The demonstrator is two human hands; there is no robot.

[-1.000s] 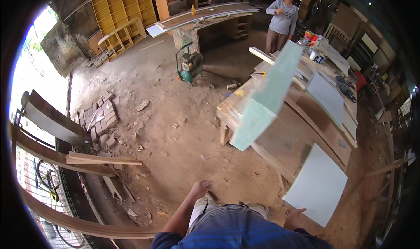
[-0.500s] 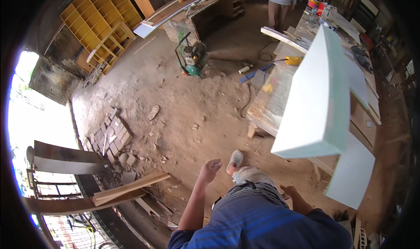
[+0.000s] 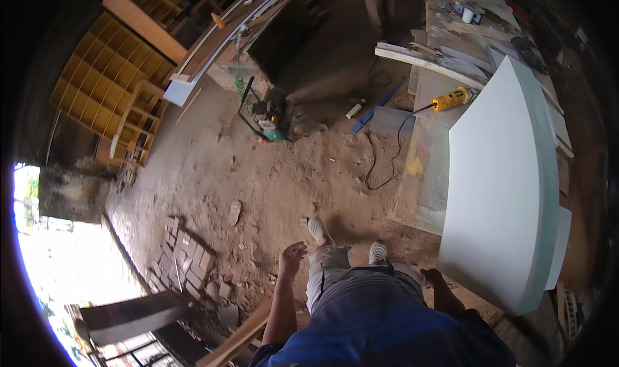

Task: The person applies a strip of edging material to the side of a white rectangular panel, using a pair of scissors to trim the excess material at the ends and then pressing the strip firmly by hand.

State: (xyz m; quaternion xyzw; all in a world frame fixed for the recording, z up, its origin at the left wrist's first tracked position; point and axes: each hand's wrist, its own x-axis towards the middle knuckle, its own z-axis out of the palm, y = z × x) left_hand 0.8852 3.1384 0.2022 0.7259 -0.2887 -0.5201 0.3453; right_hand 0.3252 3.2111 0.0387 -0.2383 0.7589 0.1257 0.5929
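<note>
White panel carried at the right side, beside the bench.

Nearest, the left hand (image 3: 292,256) hangs free, fingers loosely spread, nothing held. The right hand (image 3: 437,283) is set against the lower edge of the panel (image 3: 500,186); its grip is hidden, so the closure cannot be told. The panel stands tilted, well off the dirt floor (image 3: 258,173), beside the bench (image 3: 429,167). A carrying step is judged; steady support and clearance of the yellow tool (image 3: 451,99) are called for next.

You see daylight blown out at the lower-left opening (image 3: 71,251), the shed's upper corners dim, straight edges bowed toward a black fisheye rim, and soft detail throughout.
</note>
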